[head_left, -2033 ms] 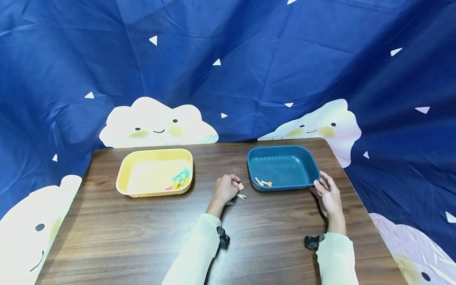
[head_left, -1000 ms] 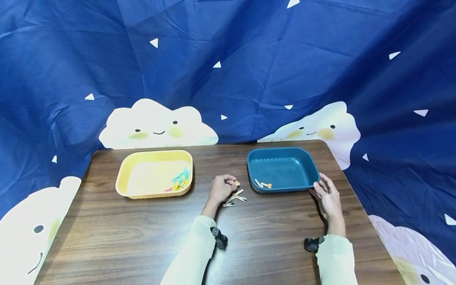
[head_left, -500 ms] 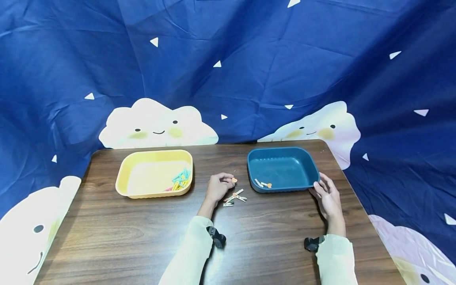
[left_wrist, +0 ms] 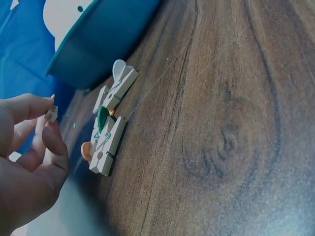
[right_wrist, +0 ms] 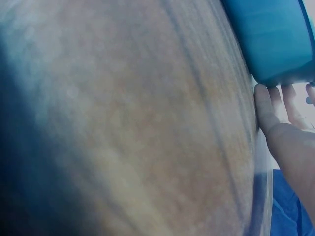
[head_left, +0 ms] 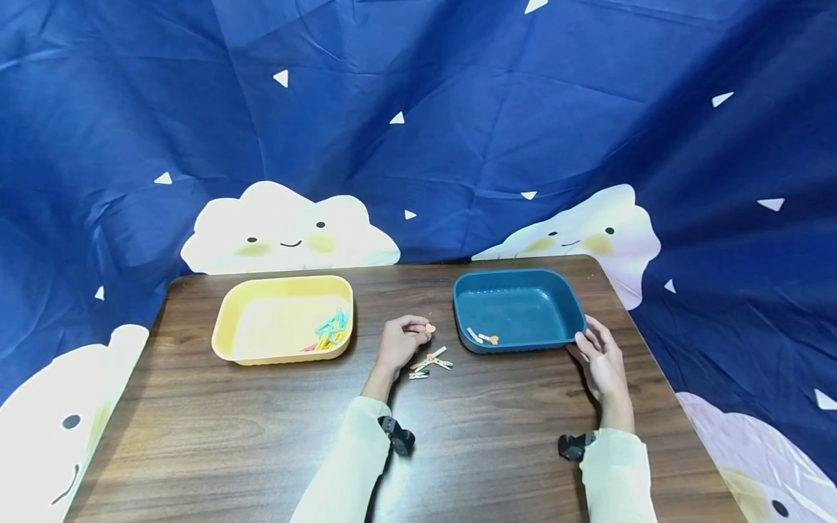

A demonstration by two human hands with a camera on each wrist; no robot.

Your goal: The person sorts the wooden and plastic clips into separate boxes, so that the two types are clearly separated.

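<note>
My left hand [head_left: 400,345] pinches a small wooden clothespin with an orange heart [head_left: 429,328] between thumb and fingertips, just above the table. Close to its right, several more wooden clothespins [head_left: 437,359] lie in a small heap; the left wrist view shows a white-topped clothespin [left_wrist: 118,81], a green-topped clothespin [left_wrist: 104,128] and some orange on others. At the near right corner of the blue tray [head_left: 523,346], my right hand [head_left: 603,367] touches the outer wall with thumb and fairly straight fingers. Inside that tray's near left corner lie a white and an orange-hearted clothespin [head_left: 485,338].
A yellow tray [head_left: 282,359] stands on the left of the wooden table [head_left: 216,428], with turquoise, yellow and pink clothespins [head_left: 332,328] in its right end. Behind the table hangs a blue cloth [head_left: 418,131] printed with clouds and triangles.
My left hand has drawn back left and slightly away from the heap, lifting the orange-heart clothespin off the pile. The right hand and both trays stay in place.
</note>
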